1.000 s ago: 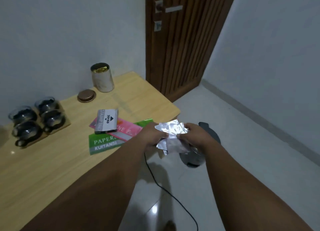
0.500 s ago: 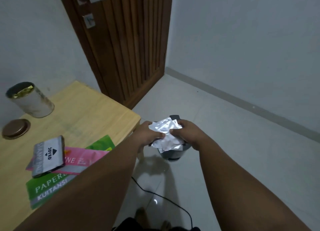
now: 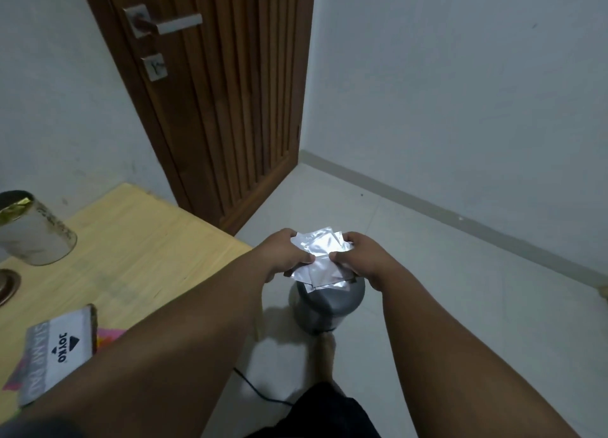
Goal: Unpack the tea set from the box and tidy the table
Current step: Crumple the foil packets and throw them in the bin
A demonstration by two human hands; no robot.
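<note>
foil packets [image 3: 320,256] pinched between both hands' fingers [image 3: 304,257] (above a grey bin [image 3: 325,306]).

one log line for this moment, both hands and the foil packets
left hand: gripping foil packets | right hand: gripping same | position: above grey bin on floor | released: no

The foil packets [image 3: 320,260] and both hands hide the top of the grey bin [image 3: 327,309] on the floor. The left edge cuts off the tin [image 3: 33,233] and brown lid [image 3: 6,284] on the bench [image 3: 148,237]. The left forearm covers part of the stamp pad box [image 3: 57,355].
</note>
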